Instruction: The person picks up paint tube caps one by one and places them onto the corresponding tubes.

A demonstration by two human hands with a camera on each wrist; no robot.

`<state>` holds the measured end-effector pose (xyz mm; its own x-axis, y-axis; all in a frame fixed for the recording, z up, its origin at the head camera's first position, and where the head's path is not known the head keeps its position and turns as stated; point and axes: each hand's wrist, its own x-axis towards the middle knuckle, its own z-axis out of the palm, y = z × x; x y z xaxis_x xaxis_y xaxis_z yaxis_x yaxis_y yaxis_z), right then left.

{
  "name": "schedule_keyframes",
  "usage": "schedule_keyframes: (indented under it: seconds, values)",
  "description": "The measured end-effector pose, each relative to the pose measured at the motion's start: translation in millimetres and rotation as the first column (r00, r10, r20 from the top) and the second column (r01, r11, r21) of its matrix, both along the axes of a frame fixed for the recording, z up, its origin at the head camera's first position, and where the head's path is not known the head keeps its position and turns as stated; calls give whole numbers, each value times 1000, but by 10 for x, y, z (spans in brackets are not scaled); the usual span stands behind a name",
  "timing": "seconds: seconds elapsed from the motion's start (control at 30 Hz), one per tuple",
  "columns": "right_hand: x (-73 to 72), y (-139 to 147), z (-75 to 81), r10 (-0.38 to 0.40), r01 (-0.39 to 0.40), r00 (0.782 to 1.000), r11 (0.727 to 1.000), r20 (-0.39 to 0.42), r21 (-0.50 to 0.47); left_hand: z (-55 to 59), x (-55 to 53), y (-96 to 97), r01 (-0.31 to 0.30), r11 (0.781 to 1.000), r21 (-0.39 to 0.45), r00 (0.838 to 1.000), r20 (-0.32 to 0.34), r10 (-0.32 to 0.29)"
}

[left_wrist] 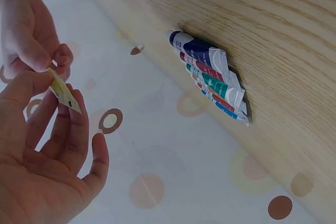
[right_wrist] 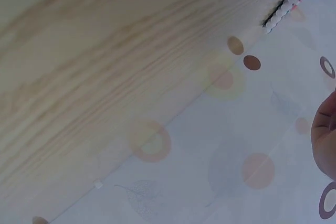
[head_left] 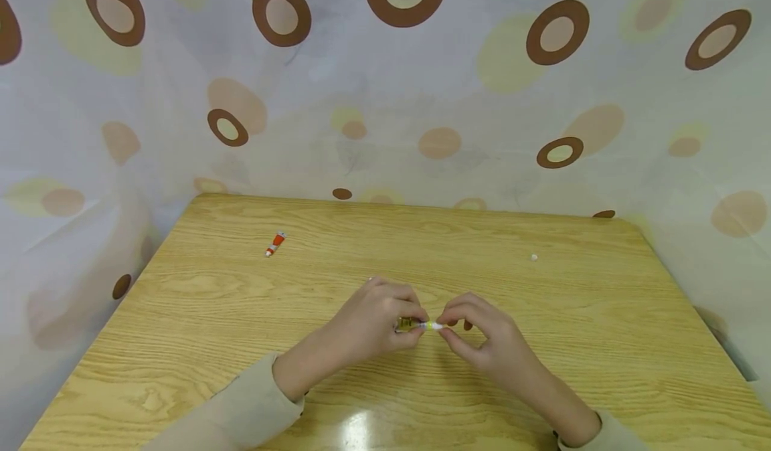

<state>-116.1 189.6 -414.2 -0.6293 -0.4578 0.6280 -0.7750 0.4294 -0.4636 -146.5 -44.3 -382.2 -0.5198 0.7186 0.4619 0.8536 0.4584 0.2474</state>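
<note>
My left hand [head_left: 382, 314] pinches a small yellow paint tube [head_left: 408, 322] near its neck, between thumb and fingers. At the tube's white cap [head_left: 436, 326], my right hand [head_left: 490, 337] pinches with thumb and forefinger. The left wrist view shows the tube's flat pale end [left_wrist: 69, 101] pointing away from the right hand [left_wrist: 32, 38], above the spread fingers of the left hand [left_wrist: 47, 171]. Only part of a hand [right_wrist: 324, 137] shows at the right wrist view's edge, and its grip is out of sight there.
A red paint tube [head_left: 276, 244] lies at the table's back left. Several paint tubes [left_wrist: 210, 77] in dark blue, red, green and other colours lie side by side. A tiny white piece [head_left: 534, 257] lies at the back right. A patterned curtain [head_left: 385, 103] surrounds the wooden table [head_left: 241, 290].
</note>
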Motion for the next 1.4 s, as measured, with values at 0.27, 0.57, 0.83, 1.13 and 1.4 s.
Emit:
schedule_keyframes:
  seconds: [0.27, 0.57, 0.83, 1.13, 1.4]
  values:
    - [1, 3, 3, -16, 15, 999, 999, 32, 32, 4, 7, -7, 4, 1000, -7, 999, -41, -4]
    - [-2, -2, 3, -2, 3, 1000, 999, -12, 50, 5, 10, -29, 1, 1000, -16, 1000, -28, -2]
    - [-8, -17, -26, 15, -14, 998, 999, -55, 29, 5, 17, -26, 4, 1000, -22, 999, -45, -5]
    - [-32, 1, -20, 10, -5, 995, 998, -97, 56, 21, 14, -41, -8, 999, -52, 999, -50, 6]
    - [-41, -16, -1, 9, 3, 989, 997, -148, 77, 53, 5, -48, 42, 999, -15, 998, 47, -41]
